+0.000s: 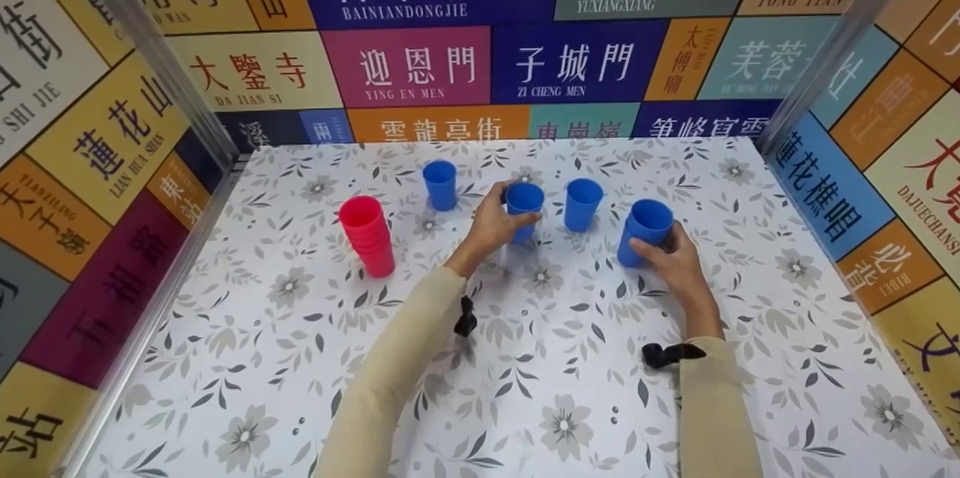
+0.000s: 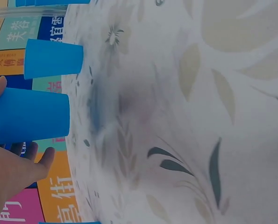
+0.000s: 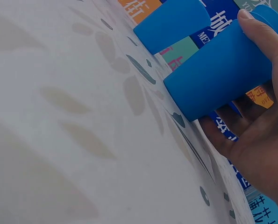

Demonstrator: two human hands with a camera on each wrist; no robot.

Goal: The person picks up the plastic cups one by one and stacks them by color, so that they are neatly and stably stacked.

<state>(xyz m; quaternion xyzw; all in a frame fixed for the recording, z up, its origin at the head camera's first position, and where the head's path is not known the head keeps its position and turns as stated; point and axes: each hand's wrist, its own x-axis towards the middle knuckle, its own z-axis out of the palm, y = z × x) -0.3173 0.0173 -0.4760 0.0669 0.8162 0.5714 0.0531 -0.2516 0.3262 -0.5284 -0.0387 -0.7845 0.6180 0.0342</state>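
My left hand (image 1: 491, 223) grips a blue cup (image 1: 525, 198) near the middle of the table, with the thumb on its near side and its mouth facing up. The left wrist view shows this blue cup (image 2: 33, 114) from the side, between thumb and fingers. On the right, my right hand (image 1: 681, 268) holds two nested blue cups (image 1: 636, 242) upright. Their base is right at the tabletop in the right wrist view, where the nested cups (image 3: 213, 70) lean across the picture. Between both hands stands another blue cup (image 1: 582, 205).
A single blue cup (image 1: 440, 185) stands upright left of my left hand. Farther left is a stack of red cups (image 1: 367, 238). The tabletop (image 1: 585, 358) has a leaf-and-flower pattern. Panels with printed signs (image 1: 416, 65) rise behind and at both sides.
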